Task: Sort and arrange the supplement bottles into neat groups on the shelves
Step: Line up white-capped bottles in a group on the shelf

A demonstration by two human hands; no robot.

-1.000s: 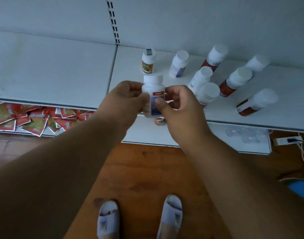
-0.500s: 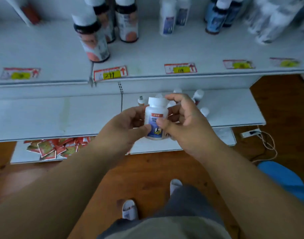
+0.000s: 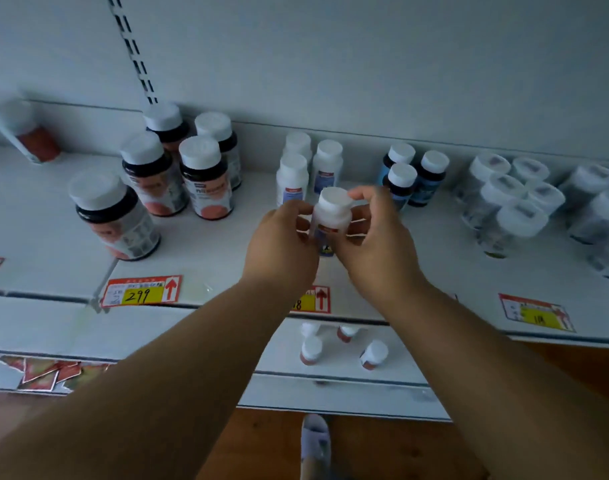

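A small white supplement bottle [image 3: 330,216] with a white cap and a blue label is held upright between both hands, over the upper shelf [image 3: 209,258]. My left hand [image 3: 279,251] grips its left side and my right hand [image 3: 375,244] grips its right side, fingers curled round it. Just behind it stand three matching white bottles [image 3: 292,178]. Large dark bottles with orange labels [image 3: 206,178] stand to the left. Small blue-labelled dark bottles [image 3: 431,178] stand to the right.
Several clear white-capped jars [image 3: 514,206] crowd the shelf's right end. Price tags [image 3: 142,292] line the shelf edge. On the lower shelf [image 3: 393,375] lie three small red-labelled bottles [image 3: 310,351]. Red packets [image 3: 43,372] lie at lower left, above the wooden floor.
Both hands have lifted the white bottle from the lower shelf level up to the upper shelf, and the view has risen with them.
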